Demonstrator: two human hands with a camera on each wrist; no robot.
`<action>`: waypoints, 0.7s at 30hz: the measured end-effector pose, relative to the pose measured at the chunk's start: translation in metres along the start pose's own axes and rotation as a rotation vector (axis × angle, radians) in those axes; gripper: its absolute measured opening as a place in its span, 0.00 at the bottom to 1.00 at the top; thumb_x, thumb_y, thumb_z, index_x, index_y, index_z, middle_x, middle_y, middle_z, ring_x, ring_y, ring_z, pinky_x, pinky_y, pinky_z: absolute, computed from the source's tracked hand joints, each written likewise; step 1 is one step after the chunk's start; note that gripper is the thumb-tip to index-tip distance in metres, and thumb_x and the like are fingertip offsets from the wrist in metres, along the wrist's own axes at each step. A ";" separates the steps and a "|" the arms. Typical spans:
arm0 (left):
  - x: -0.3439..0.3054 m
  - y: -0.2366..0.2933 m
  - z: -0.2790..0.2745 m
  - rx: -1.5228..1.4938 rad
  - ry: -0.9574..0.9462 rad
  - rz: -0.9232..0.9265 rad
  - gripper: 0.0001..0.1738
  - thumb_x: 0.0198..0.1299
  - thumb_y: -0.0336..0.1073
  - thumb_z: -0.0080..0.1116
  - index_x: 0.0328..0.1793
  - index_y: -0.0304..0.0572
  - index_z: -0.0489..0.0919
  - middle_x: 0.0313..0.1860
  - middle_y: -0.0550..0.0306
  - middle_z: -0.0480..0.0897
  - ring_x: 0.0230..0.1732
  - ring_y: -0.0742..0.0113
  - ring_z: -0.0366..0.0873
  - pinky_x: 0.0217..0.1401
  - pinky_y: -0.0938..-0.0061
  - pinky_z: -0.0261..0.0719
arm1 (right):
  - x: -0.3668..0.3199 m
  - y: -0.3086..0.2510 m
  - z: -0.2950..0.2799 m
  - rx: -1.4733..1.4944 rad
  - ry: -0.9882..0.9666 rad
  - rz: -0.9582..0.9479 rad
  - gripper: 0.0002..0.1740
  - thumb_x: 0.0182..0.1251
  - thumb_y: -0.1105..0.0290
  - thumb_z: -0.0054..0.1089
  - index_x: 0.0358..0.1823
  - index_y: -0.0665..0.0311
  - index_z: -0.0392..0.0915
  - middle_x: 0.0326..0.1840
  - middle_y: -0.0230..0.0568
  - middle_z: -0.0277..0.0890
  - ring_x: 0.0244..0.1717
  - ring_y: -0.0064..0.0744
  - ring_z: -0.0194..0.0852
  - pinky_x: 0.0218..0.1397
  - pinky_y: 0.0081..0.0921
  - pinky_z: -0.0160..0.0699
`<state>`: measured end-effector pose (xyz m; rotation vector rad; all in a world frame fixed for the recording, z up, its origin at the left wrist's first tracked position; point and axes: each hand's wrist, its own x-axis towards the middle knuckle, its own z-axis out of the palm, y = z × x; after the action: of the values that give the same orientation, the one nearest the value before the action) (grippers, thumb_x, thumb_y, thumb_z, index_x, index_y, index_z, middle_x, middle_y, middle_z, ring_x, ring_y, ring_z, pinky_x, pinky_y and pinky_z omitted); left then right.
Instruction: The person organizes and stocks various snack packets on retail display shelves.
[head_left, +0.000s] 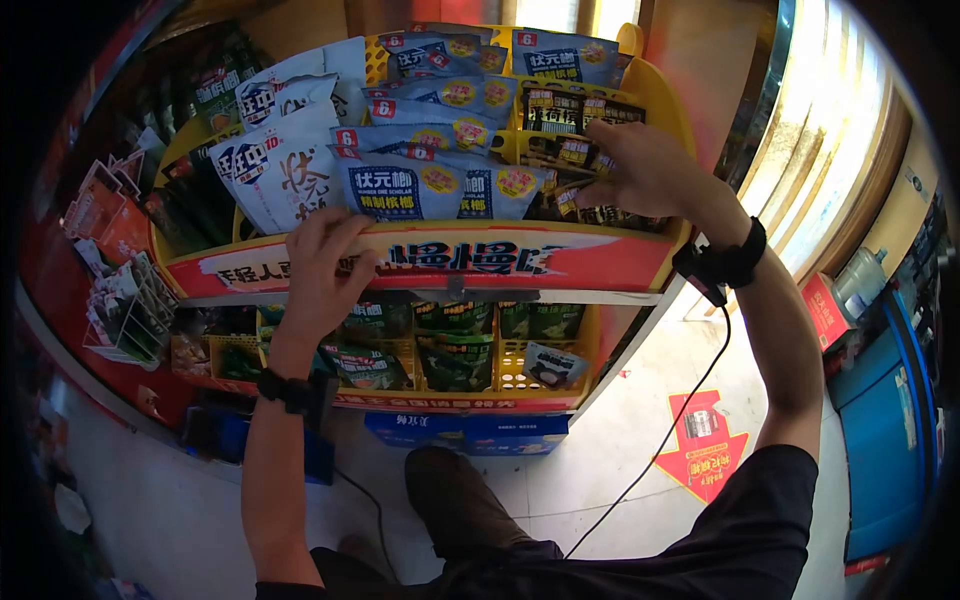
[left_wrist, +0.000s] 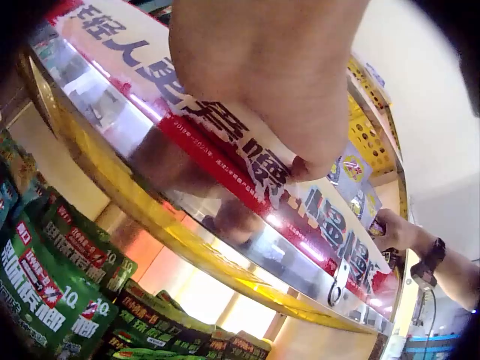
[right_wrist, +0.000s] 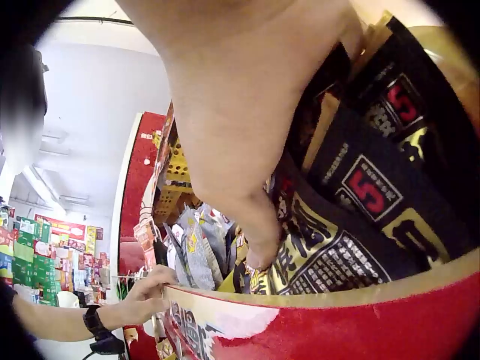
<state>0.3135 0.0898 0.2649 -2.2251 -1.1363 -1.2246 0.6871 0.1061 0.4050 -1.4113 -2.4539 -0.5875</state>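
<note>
Black packets with gold print stand at the right end of the yellow rack. The right hand reaches in among them; in the right wrist view its thumb touches the front of a black packet, while its other fingers are hidden. On the rack's red and white front strip rests the left hand, fingertips over the top edge beside a white packet. Blue-grey packets fill the middle, between the hands.
Green packets stand on the lower shelf, with blue boxes beneath on the floor. A wire basket hangs at the left. At the right are a blue bin and a red box. Cables trail from both wrists.
</note>
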 end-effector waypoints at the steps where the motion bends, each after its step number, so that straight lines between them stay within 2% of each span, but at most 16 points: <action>1: 0.000 -0.001 0.001 -0.003 -0.005 0.002 0.21 0.58 0.34 0.65 0.59 0.46 0.79 0.56 0.51 0.72 0.60 0.50 0.67 0.64 0.56 0.61 | 0.001 0.003 0.002 0.020 0.014 -0.032 0.35 0.51 0.50 0.76 0.54 0.67 0.75 0.44 0.54 0.82 0.51 0.55 0.80 0.54 0.45 0.77; 5: -0.002 -0.006 0.002 0.058 0.038 0.074 0.22 0.58 0.36 0.66 0.60 0.46 0.79 0.55 0.51 0.73 0.59 0.51 0.68 0.64 0.56 0.61 | -0.001 0.002 -0.004 0.142 -0.006 0.028 0.35 0.50 0.54 0.78 0.55 0.67 0.75 0.47 0.56 0.82 0.52 0.56 0.80 0.54 0.45 0.77; 7: -0.002 -0.006 0.002 0.071 0.051 0.092 0.22 0.58 0.36 0.66 0.60 0.46 0.79 0.55 0.50 0.73 0.59 0.51 0.69 0.64 0.56 0.61 | -0.002 0.000 -0.006 0.172 0.051 0.010 0.31 0.50 0.66 0.78 0.54 0.70 0.75 0.48 0.55 0.83 0.49 0.50 0.82 0.53 0.39 0.78; 10: -0.001 -0.005 0.001 0.057 0.059 0.100 0.22 0.59 0.38 0.66 0.60 0.47 0.79 0.55 0.51 0.73 0.58 0.51 0.71 0.64 0.55 0.61 | -0.005 0.002 -0.011 0.200 0.113 0.056 0.33 0.53 0.61 0.77 0.58 0.67 0.75 0.48 0.55 0.82 0.51 0.52 0.82 0.54 0.41 0.78; 13: -0.001 -0.004 0.001 0.044 0.073 0.098 0.22 0.59 0.38 0.66 0.59 0.47 0.79 0.54 0.51 0.74 0.58 0.52 0.71 0.64 0.55 0.61 | -0.006 0.003 -0.022 0.180 0.136 0.025 0.33 0.54 0.62 0.77 0.60 0.67 0.74 0.48 0.53 0.83 0.49 0.49 0.83 0.53 0.39 0.79; 14: 0.000 -0.004 0.001 0.058 0.065 0.098 0.21 0.59 0.37 0.65 0.59 0.47 0.79 0.54 0.51 0.74 0.58 0.52 0.71 0.64 0.56 0.61 | -0.007 0.005 -0.028 0.166 0.150 0.052 0.34 0.55 0.59 0.77 0.60 0.67 0.73 0.48 0.51 0.83 0.48 0.42 0.83 0.52 0.34 0.79; 15: 0.000 -0.004 0.001 0.070 0.057 0.097 0.21 0.59 0.37 0.65 0.59 0.47 0.79 0.54 0.52 0.74 0.58 0.52 0.71 0.64 0.56 0.61 | -0.008 0.001 -0.036 0.170 0.142 0.051 0.34 0.55 0.59 0.77 0.60 0.67 0.73 0.48 0.51 0.83 0.48 0.42 0.83 0.52 0.34 0.79; 17: 0.000 -0.004 0.000 0.071 0.042 0.084 0.20 0.59 0.37 0.65 0.59 0.47 0.79 0.53 0.52 0.74 0.58 0.52 0.71 0.64 0.56 0.61 | -0.010 -0.007 -0.055 0.309 0.194 0.247 0.32 0.53 0.64 0.77 0.59 0.68 0.74 0.41 0.48 0.82 0.41 0.33 0.82 0.49 0.33 0.78; 18: 0.000 -0.004 0.001 0.074 0.032 0.078 0.20 0.59 0.37 0.64 0.59 0.47 0.79 0.53 0.52 0.74 0.58 0.52 0.71 0.64 0.56 0.61 | -0.012 -0.010 -0.062 0.310 0.187 0.255 0.32 0.53 0.64 0.77 0.59 0.68 0.74 0.41 0.48 0.82 0.41 0.33 0.82 0.49 0.33 0.78; 21: 0.001 -0.006 0.002 0.058 0.024 0.068 0.20 0.60 0.38 0.64 0.58 0.47 0.80 0.53 0.52 0.74 0.58 0.53 0.71 0.63 0.55 0.61 | -0.016 -0.023 -0.084 0.151 0.255 0.092 0.24 0.56 0.67 0.75 0.50 0.72 0.76 0.37 0.40 0.81 0.40 0.39 0.79 0.43 0.32 0.76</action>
<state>0.3101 0.0954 0.2640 -2.1818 -1.0645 -1.1737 0.6765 0.0453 0.4683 -1.2957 -2.1736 -0.5145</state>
